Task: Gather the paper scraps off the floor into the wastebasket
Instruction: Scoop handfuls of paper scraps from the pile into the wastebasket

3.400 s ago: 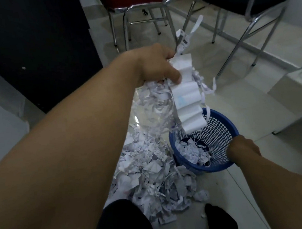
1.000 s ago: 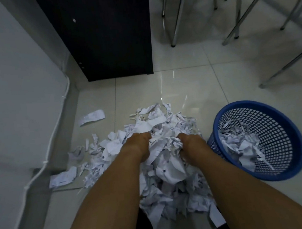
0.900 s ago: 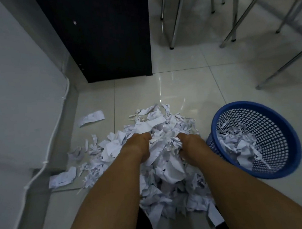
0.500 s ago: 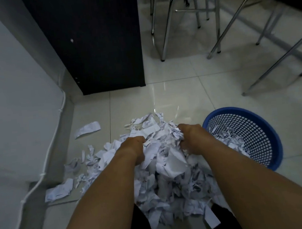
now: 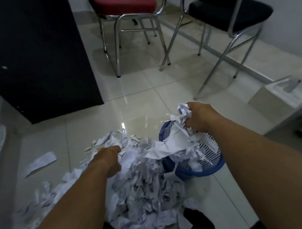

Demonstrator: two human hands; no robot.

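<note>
Head view, right hand point(image 5: 199, 116) raised over wastebasket point(image 5: 213, 166) clutching paper scraps point(image 5: 176, 139), left hand point(image 5: 109, 161) gripping floor pile point(image 5: 145, 188)

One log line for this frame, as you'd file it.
right hand: grips paper scraps above wastebasket | left hand: grips scrap pile beside wastebasket | wastebasket: holds scraps

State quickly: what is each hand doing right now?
Left hand: gripping paper scraps from the floor pile.
Right hand: gripping a crumpled paper bunch above the blue wastebasket.

right hand point(image 5: 200, 116): grips crumpled paper scraps point(image 5: 178, 139) over the blue wastebasket point(image 5: 213, 165)
left hand point(image 5: 108, 159): grips scraps in the floor pile point(image 5: 144, 188)
</note>
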